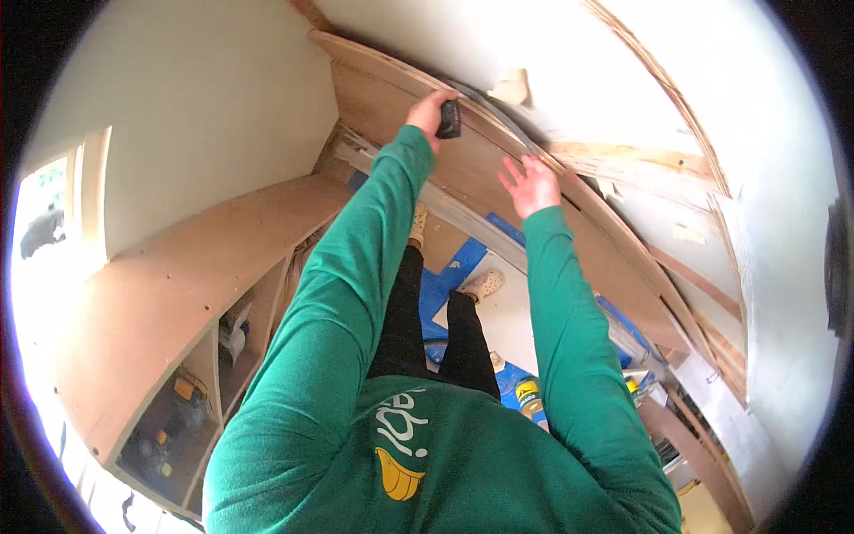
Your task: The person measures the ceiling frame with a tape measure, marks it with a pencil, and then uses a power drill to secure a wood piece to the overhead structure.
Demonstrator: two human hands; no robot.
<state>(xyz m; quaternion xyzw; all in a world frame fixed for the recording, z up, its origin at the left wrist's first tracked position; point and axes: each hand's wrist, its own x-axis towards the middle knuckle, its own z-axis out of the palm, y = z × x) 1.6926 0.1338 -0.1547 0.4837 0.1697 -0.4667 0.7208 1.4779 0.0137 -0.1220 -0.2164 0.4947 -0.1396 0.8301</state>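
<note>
A long plywood panel [391, 78] stands on edge along the wall ahead of me. At its upper edge my left hand [429, 114] is closed around a small black boxy object [449, 119], whose exact kind I cannot make out. The fingers of that hand also lie close to the panel's rim. Farther right along the same edge is my right hand [534, 189], palm turned up and fingers spread, with nothing in it. Its fingertips are near the rim; whether they touch it I cannot tell. A grey strip [503, 116] runs behind the panel's top.
At left a wooden bench top [187, 236] covers open compartments [173, 427] holding loose items. Blue tape or sheeting [445, 278] lies on the floor around my feet. A yellow-labelled container [529, 396] stands near my right leg. Bare wooden battens [623, 160] line the right wall.
</note>
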